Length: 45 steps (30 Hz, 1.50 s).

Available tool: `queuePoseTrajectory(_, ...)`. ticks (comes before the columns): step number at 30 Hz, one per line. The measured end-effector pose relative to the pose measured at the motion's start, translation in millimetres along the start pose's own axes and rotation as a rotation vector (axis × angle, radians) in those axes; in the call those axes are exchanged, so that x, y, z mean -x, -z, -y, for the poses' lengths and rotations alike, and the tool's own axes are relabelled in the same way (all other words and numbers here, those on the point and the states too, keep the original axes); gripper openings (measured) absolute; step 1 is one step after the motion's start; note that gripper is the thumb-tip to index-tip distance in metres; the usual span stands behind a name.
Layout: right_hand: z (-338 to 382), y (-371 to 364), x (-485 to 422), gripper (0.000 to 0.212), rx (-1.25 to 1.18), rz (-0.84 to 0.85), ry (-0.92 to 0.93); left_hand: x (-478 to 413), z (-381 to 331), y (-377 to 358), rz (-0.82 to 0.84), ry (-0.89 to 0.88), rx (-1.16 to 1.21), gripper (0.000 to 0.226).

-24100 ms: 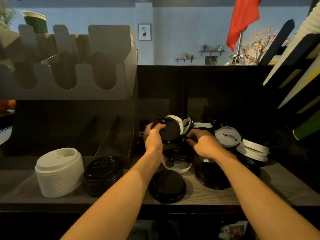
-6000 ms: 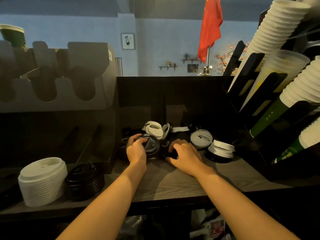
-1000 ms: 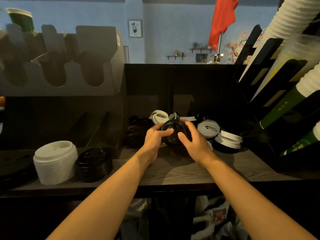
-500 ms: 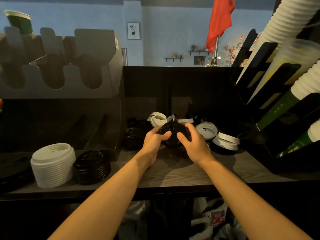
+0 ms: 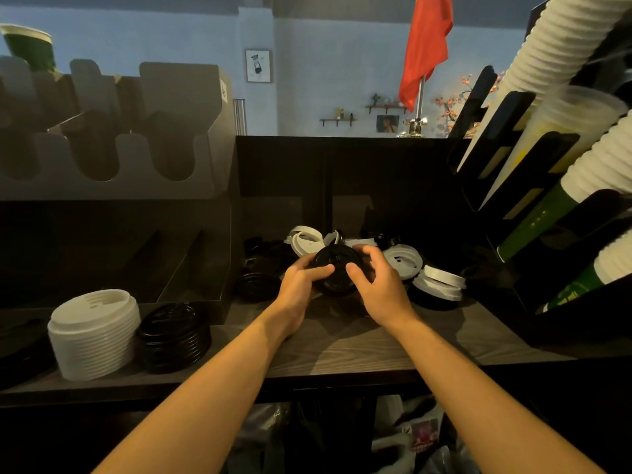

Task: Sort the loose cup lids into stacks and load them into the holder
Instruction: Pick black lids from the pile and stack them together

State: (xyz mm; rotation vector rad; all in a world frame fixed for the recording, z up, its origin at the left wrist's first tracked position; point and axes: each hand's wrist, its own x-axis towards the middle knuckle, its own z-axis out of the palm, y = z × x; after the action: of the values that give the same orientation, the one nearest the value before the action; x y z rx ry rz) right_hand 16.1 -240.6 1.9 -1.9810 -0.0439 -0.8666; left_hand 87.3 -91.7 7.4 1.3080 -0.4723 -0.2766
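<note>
A: So, what are the hands doing at centre frame?

B: Both curl round one small black stack (image 5: 337, 273) of lids. The left hand (image 5: 301, 285) cups its left side, thumb laid over the top. The right hand (image 5: 378, 285) mirrors it, thumb on the rim, fingers wrapped round the far edge. Neither is spread.

A: Is it lifted off the counter (image 5: 342, 350)?

B: I can't tell; the hands hide its base. It sits at the front of the loose pile.

A: How should the squaring-up go?

B: I'd squeeze evenly from both sides and turn the stack until the rims nest flush, before carrying it. A skewed lid would likely catch on a slot edge.

A: And around it?

B: Just right are a white lid (image 5: 403, 260) and a short white stack (image 5: 441, 283). Behind are tipped white lids (image 5: 304, 239), and just left is a low dark stack (image 5: 258, 285). At lower left the sorted white stack (image 5: 94, 333) and sorted black stack (image 5: 174, 333) stand side by side. The grey holder (image 5: 113, 186) fills the upper left, showing its U-shaped slots.

A: Partly through, then?

B: Seemingly. Loose lids lie unsorted, and loading looks not yet begun.
</note>
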Motion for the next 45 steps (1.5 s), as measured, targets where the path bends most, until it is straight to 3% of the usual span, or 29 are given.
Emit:
queuePoseTrajectory(4,1,0,2,0.038,0.02,-0.017,0.016,4,1,-3,-0.055,-0.046,-0.065,0.03)
queuePoseTrajectory(12,16,0,10,0.035,0.097,-0.012,0.005,23,-5,-11,-0.129,-0.205,-0.218,0.033)
queuePoseTrajectory(19,38,-1,32,0.027,-0.057,-0.051,-0.025,53,-15,-9,-0.149,-0.232,-0.292,0.037)
queuePoseTrajectory(26,80,3,44,0.025,-0.17,0.076,-0.234,89,-37,2,-0.172,-0.178,-0.208,0.028)
queuePoseTrajectory(31,113,-3,51,0.036,-0.134,0.282,-0.293,116,-55,21,-0.196,-0.2,-0.203,0.022)
queuePoseTrajectory(34,130,-13,59,0.032,-0.243,0.291,-0.318,135,-61,34,-0.191,-0.199,-0.206,0.028)
queuePoseTrajectory(38,149,-35,66,0.018,-0.386,0.25,-0.366,162,-64,51,-0.205,-0.248,-0.375,0.063)
queuePoseTrajectory(41,158,-57,66,0.028,-0.459,0.238,-0.47,174,-66,69,-0.257,-0.317,-0.437,0.075)
queuePoseTrajectory(45,167,-86,63,0.026,-0.548,0.203,-0.658,183,-65,103,-0.322,-0.398,-0.587,0.091)
